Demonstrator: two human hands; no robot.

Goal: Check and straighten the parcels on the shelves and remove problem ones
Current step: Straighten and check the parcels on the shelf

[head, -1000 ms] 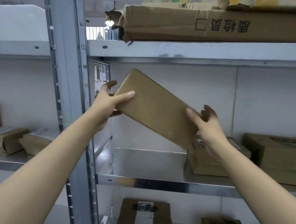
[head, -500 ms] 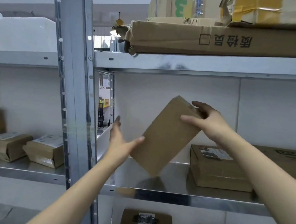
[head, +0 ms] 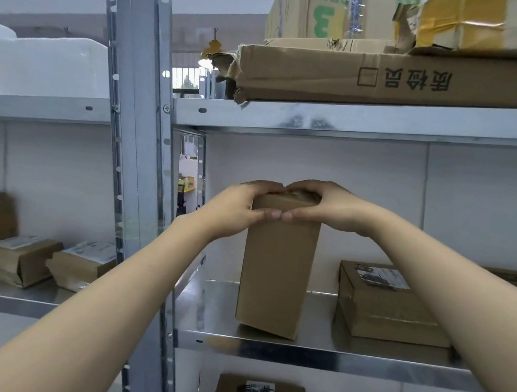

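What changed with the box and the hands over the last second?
The plain box went from tilted in mid-air to standing on end on the middle shelf. Both hands shifted from its ends to its top, where the left hand and right hand now grip it. The labelled box beside it stayed put.

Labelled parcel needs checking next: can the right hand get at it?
Probably yes: the labelled parcel lies just right of the upright box, bare shelf between, but the right hand must release first.
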